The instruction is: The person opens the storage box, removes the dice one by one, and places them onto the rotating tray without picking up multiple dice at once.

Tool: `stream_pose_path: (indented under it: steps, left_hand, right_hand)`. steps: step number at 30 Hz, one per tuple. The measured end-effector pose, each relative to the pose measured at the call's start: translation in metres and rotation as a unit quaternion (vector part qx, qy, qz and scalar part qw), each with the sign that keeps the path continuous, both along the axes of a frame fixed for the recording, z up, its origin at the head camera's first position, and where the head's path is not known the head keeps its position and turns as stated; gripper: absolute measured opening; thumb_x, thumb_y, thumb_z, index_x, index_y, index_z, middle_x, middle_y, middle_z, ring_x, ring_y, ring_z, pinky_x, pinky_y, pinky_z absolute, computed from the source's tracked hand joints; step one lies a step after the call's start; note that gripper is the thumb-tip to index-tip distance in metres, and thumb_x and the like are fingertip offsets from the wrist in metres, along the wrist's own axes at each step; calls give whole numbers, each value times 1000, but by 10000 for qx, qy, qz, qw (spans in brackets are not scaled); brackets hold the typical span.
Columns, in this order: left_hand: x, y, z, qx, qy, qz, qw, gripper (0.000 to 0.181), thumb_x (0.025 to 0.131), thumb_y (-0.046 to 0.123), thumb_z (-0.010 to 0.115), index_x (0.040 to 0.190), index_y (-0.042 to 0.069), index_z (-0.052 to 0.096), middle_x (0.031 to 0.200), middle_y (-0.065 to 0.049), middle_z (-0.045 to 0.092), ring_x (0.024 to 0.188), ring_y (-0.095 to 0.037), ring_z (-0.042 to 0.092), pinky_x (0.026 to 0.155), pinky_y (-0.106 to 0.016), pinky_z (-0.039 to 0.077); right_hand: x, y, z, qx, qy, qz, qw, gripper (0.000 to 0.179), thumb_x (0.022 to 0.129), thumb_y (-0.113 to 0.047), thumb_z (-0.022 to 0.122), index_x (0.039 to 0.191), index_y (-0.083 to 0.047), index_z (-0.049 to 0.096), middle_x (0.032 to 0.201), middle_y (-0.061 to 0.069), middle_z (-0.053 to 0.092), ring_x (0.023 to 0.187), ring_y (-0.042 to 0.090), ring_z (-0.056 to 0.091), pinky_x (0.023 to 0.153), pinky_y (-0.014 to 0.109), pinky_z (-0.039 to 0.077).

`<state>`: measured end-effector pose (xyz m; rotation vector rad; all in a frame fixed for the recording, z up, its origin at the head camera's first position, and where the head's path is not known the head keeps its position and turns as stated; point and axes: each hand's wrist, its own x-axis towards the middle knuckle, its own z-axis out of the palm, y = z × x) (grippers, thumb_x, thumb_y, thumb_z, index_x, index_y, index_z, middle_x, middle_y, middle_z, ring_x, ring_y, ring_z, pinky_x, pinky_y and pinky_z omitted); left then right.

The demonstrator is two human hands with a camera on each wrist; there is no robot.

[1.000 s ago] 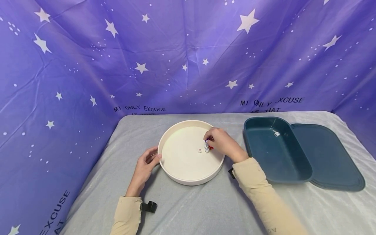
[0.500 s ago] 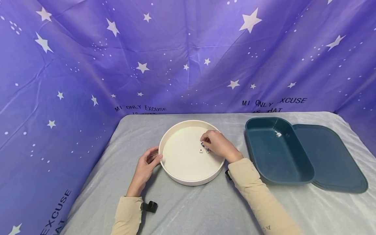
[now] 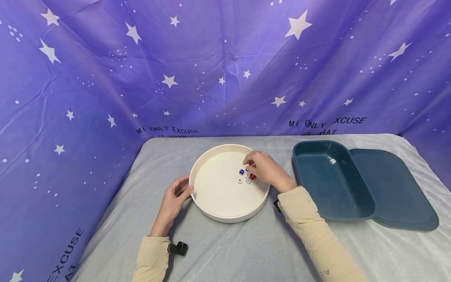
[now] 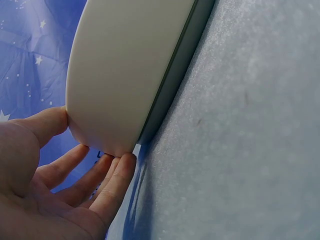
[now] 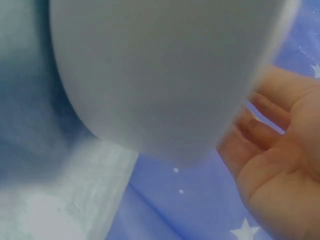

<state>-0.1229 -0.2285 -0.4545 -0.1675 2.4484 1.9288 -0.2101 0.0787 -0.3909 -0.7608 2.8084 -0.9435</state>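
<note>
In the head view a round cream tray point(image 3: 218, 196) stands on the cloth. My left hand point(image 3: 179, 192) grips its left side, thumb at the rim and fingertips against the outer wall, as the left wrist view shows. Inside the tray my right hand point(image 3: 265, 167) bends its fingers down over a small group of dice. A blue die point(image 3: 241, 172) and a white die point(image 3: 240, 181) lie just left of the group. White dice point(image 3: 248, 180) and a red die point(image 3: 253, 176) sit below the fingers. Another blue die is mostly hidden at the fingertips; I cannot tell whether it is pinched.
To the right stands a dark teal rectangular box point(image 3: 338, 196) with a white die point(image 3: 332, 161) inside. Its flat lid point(image 3: 398, 188) lies partly behind it. A purple star-printed curtain point(image 3: 211, 58) rises behind and beside the grey cloth-covered table point(image 3: 225, 250).
My right hand went left with a blue die, left it near the lone white die, and moved back right over the group. My left hand stayed on the tray.
</note>
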Motion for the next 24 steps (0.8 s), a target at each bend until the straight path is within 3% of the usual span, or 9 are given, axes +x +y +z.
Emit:
stream_pose_path:
  steps: [12,24]
  left_hand:
    - [2,-1,1,-62,-75,25,9999,49,96,25,68,141,12,54,140,-12,57,126,-25,56,91,-14,45]
    - [0,0,0,-43,-59,32,10000,49,96,26,69,140,12,54,139,-12,57,125,-25,56,91,-14,46]
  right_hand:
    - [7,25,21,23,231,-69,9997,16,92,-1,66,106,4,72,106,16,70,95,28,68,85,41,56]
    - [8,61,36,-10,395,-422,9983,17,94,-5,65,108,2,71,108,18,71,96,32,69,85,46,55]
